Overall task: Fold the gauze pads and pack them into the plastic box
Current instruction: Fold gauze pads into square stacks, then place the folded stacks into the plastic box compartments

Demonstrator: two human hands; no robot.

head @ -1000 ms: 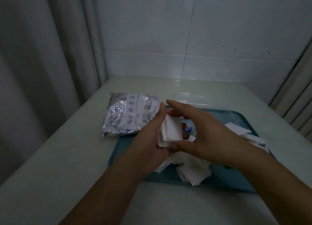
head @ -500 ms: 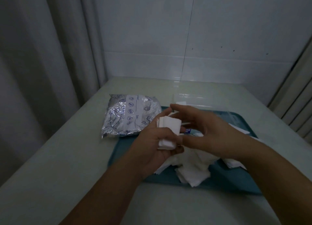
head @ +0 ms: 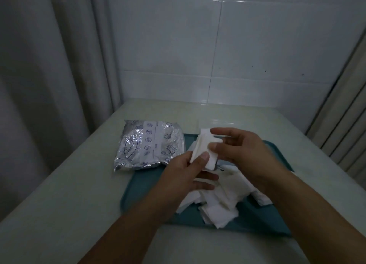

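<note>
A small stack of folded white gauze pads (head: 204, 149) is held up above the far left part of a flat teal plastic tray (head: 138, 186), between both hands. The left hand (head: 184, 176) grips the stack from below and from the left: its thumb lies pressed across the near lower face of the pads, and its other fingers curl underneath, pointing right. The right hand (head: 243, 154) comes in from the right, its thumb pinching the stack's right side just above the left thumb, its forefinger reaching over the top edge of the pads. The remaining right fingers sit behind the stack, and how they lie cannot be told.

Below the hands, a loose heap of unfolded white gauze squares (head: 219, 204) lies spread on the tray, reaching toward its near edge and running under the right wrist. A crinkled silver foil packet with blue printing (head: 148, 144) rests on the pale tabletop (head: 69, 184) just left of the tray, its right edge overlapping the tray's far left corner. A clear plastic shape shows faintly beyond the hands; whether it is the box cannot be told
</note>
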